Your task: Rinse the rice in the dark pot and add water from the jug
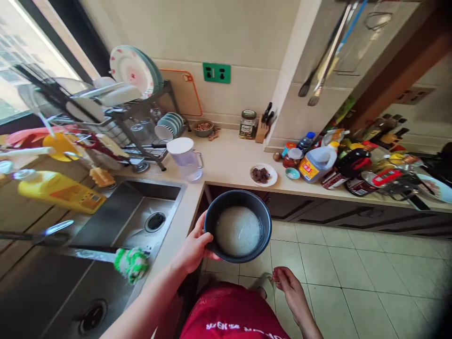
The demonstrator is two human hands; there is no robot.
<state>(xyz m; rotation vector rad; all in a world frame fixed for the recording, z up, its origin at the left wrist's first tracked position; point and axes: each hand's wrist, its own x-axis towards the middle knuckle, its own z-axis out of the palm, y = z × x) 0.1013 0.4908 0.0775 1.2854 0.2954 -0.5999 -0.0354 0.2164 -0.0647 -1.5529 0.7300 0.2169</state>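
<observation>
My left hand [196, 245] grips the rim and side of a dark round rice cooker pot [266, 230], with the thumb over the edge. Whitish rice grains [238, 230] lie under cloudy water inside it. The pot is held in the air in front of the counter, above the floor. Lower right of the pot, apart from it, hangs my right hand [291, 287], its fingers loosely curled and nothing visible in them.
A double sink [176, 226] lies left, with a green-white scrubber [130, 264] and yellow bottle [60, 190]. Behind stand a dish rack [120, 117], lidded pitcher [185, 162], and plate [272, 176] of dark pieces. Bottles, including a blue-capped jug [323, 157], crowd the right counter.
</observation>
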